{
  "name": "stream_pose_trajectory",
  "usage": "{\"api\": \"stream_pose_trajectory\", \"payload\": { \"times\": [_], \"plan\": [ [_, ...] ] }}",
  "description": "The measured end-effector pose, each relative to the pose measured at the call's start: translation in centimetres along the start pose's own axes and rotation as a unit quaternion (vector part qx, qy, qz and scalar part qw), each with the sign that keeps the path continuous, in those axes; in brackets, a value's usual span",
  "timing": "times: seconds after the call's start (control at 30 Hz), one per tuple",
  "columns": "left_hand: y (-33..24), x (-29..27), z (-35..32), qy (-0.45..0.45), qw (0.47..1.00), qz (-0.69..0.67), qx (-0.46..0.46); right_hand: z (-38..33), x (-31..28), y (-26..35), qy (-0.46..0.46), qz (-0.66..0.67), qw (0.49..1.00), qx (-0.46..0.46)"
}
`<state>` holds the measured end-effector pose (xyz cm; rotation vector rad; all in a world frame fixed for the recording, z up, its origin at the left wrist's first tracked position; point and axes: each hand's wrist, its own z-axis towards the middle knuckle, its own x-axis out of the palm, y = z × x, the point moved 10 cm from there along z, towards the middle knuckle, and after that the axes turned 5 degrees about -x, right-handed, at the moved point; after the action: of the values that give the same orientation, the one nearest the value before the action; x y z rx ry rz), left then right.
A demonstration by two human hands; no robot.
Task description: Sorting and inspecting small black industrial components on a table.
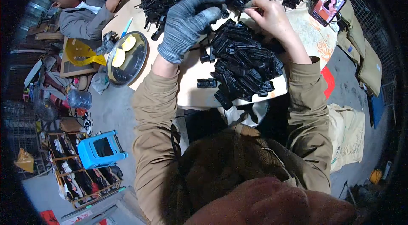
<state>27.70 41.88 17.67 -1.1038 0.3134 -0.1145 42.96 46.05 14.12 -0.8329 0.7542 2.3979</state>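
Hidden: what my gloved left hand (pixel 187 23) grips is mostly covered by its fingers; it looks like a black plastic part (pixel 221 11).
Left fingers: curled, clamped on that part above the near pile of black parts (pixel 244 65).
Right hand (pixel 272 19): bare, pinching a thin metal tool (pixel 250 8) against the part.
Arms: both forearms reach up over the table (pixel 191 93).

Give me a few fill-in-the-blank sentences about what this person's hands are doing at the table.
1. The left hand wears a ____ glove.
2. The bare right hand pinches a thin metal ____ between its fingertips.
3. The black parts lie in a ____ on the table.
4. The round tray holds ____ pale slices.

Missing words: grey; tool; pile; two
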Motion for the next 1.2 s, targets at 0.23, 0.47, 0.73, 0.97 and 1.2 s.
{"api": "stream_pose_trajectory", "payload": {
  "times": [0.23, 0.47, 0.73, 0.97, 1.2],
  "plan": [
    [0.5, 5.2, -1.0, 0.158, 0.981, 0.112, 0.03, -0.2, 0.0, -1.4, -0.014, 0.015, 0.999, 0.039],
    [3.4, 0.2, 1.5, 0.115, 0.925, 0.361, 0.014, -0.2, -0.3, -1.0, -0.026, 0.024, 0.999, 0.019],
    [6.3, 2.1, 0.9, 0.122, 0.849, 0.513, 0.03, -0.2, 0.1, 0.0, -0.008, 0.053, 0.998, 0.019],
    [3.3, -0.5, 1.5, -0.032, 0.999, 0.032, -0.006, -0.8, 0.5, -1.3, -0.058, 0.281, 0.945, 0.154],
    [3.9, 3.2, 0.5, 0.066, 0.972, -0.195, -0.111, -0.7, 1.6, 0.1, -0.01, 0.405, 0.903, 0.145]
  ]
}}
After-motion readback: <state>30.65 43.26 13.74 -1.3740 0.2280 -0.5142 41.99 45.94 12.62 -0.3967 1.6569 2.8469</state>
